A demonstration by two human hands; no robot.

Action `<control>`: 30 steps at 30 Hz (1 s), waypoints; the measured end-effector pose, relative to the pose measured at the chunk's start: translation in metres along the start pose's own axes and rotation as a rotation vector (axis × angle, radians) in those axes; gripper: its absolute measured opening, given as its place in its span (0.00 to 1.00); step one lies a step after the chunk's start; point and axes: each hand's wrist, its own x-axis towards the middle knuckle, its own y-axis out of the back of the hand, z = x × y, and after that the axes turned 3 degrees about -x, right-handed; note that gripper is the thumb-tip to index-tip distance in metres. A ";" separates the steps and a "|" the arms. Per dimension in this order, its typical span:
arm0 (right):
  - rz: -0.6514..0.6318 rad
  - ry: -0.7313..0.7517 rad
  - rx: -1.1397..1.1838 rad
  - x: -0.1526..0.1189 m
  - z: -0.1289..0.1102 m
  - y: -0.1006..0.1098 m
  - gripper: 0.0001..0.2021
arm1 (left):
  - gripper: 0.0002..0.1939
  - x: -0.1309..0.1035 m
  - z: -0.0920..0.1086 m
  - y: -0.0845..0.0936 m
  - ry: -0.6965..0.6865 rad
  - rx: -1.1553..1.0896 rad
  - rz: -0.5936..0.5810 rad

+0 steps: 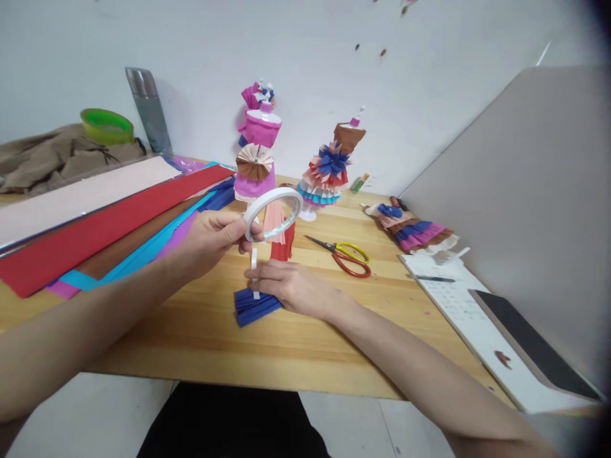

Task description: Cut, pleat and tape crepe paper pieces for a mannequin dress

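Note:
My left hand [223,232] is closed on a roll of white double-sided tape [296,205], held upright above the table with thumb in front. A short white tape strip [254,257] hangs below the roll and reaches down to a pleated piece of blue crepe paper [255,310]. My right hand [293,286] rests low over that paper, its fingers closed across the strip; its thumb is hidden. Just behind the right hand lies red crepe paper [280,249], with a peach pleated piece [273,219] behind it. Scissors [341,251] with yellow and red handles lie partly spread to the right.
Two dress forms, one in pink paper [262,130] and one in brown and ruffles [350,137], stand at the back. Long crepe sheets [119,219] cover the left. At right are a paper dress [413,232] and a white board [458,318]. A flask [149,108] stands back left.

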 end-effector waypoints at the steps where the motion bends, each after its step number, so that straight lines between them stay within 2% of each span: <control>1: 0.000 -0.006 0.008 0.000 0.000 -0.001 0.15 | 0.18 0.000 -0.001 0.000 0.004 0.004 -0.003; 7: -0.034 -0.052 -0.067 0.000 -0.002 -0.004 0.11 | 0.18 0.000 -0.005 0.000 0.017 0.035 -0.013; 11: -0.035 -0.052 -0.113 0.002 -0.006 -0.003 0.12 | 0.16 -0.002 -0.005 -0.002 0.032 0.096 -0.072; 16: 0.107 0.015 -0.207 0.001 -0.008 0.002 0.13 | 0.14 -0.006 -0.007 -0.004 0.072 0.154 -0.118; 19: 0.213 -0.006 -0.329 -0.003 -0.003 0.011 0.14 | 0.13 -0.007 -0.009 -0.005 0.078 0.159 -0.128; 22: 0.211 -0.113 -0.443 -0.011 0.008 0.022 0.14 | 0.13 -0.007 -0.009 -0.006 0.058 0.151 -0.125; 24: 0.145 -0.239 -0.467 -0.019 0.021 0.026 0.12 | 0.13 -0.006 -0.009 -0.005 0.041 0.157 -0.123; 28: -0.011 -0.483 -0.413 -0.040 0.051 0.031 0.10 | 0.14 -0.005 -0.010 -0.004 0.040 0.203 -0.132; 30: -0.020 -0.555 -0.383 -0.049 0.062 0.034 0.10 | 0.13 -0.005 -0.012 -0.004 0.036 0.267 -0.148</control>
